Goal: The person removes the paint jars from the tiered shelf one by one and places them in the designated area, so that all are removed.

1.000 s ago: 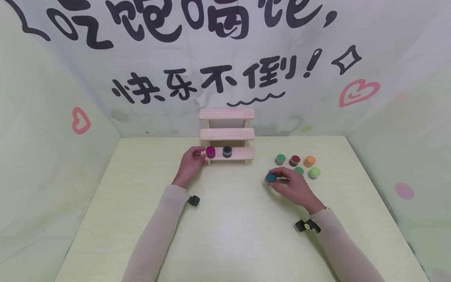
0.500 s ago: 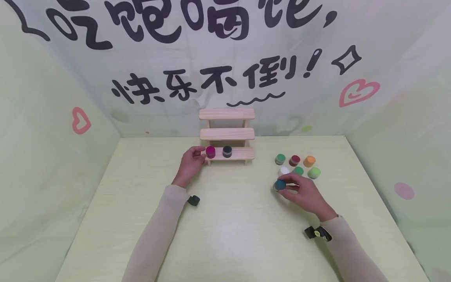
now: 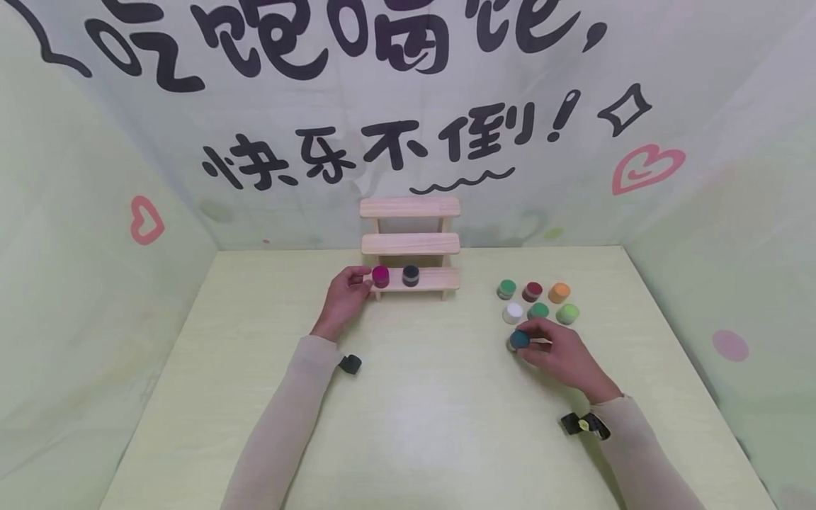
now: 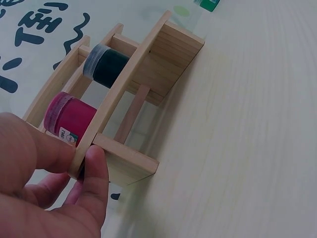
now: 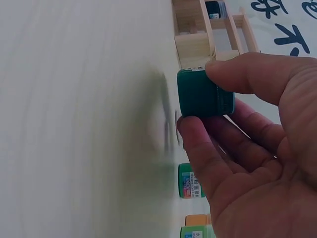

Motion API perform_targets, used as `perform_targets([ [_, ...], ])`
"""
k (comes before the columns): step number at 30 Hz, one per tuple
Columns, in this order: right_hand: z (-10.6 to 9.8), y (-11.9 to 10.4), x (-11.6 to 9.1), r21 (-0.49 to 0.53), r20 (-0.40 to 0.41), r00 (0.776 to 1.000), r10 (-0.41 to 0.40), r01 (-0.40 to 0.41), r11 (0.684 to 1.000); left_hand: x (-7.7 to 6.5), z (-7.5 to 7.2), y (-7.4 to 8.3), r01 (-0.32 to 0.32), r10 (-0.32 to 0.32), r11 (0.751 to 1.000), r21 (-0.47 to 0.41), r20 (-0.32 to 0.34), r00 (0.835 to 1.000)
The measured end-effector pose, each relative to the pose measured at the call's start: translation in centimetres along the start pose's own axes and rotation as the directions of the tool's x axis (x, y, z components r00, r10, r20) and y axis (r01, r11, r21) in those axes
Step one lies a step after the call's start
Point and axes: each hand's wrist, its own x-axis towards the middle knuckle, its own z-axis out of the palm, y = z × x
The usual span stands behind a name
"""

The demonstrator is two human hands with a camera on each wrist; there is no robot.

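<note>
My left hand (image 3: 343,301) pinches the left end of the lowest step of a small wooden three-step rack (image 3: 441,278), thumb above and fingers below in the left wrist view. Just beyond the thumb, a magenta paint jar (image 4: 69,116) stands on that step, with a dark paint jar (image 3: 411,275) to its right. Between thumb and fingers, my right hand (image 3: 564,356) holds a teal paint jar (image 5: 198,91), close over the table in front of the loose jars. Its lid faces up in the head view.
Several paint jars stand in two rows at the table's right: green (image 3: 506,289), dark red (image 3: 532,291) and orange (image 3: 559,292) behind; white (image 3: 513,313), green (image 3: 538,312) and light green (image 3: 567,314) in front. A printed cloth wall (image 3: 306,219) rises behind the rack.
My right hand has moved right and toward me with the teal jar, uncovering the white jar. My left hand stays on the rack.
</note>
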Motion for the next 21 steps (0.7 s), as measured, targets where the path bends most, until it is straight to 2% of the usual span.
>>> perform_targets([
  [5, -0.17, 0.38, 0.23, -0.054, -0.016, 0.999, 0.032, -0.033, 0.998, 0.05, 0.06, -0.1, 0.003, -0.002, 1.0, 0.013, -0.008, 1.0],
  [10, -0.08, 0.82, 0.54, -0.078, -0.021, 0.999, 0.029, -0.03, 0.996, 0.01, 0.14, -0.1, 0.002, -0.002, 1.0, 0.007, -0.01, 1.0],
  [21, -0.33, 0.79, 0.42, -0.072, -0.008, 0.999, 0.047, -0.048, 0.996, -0.04, 0.1, -0.22, -0.015, 0.015, 1.0, -0.011, -0.012, 1.0],
])
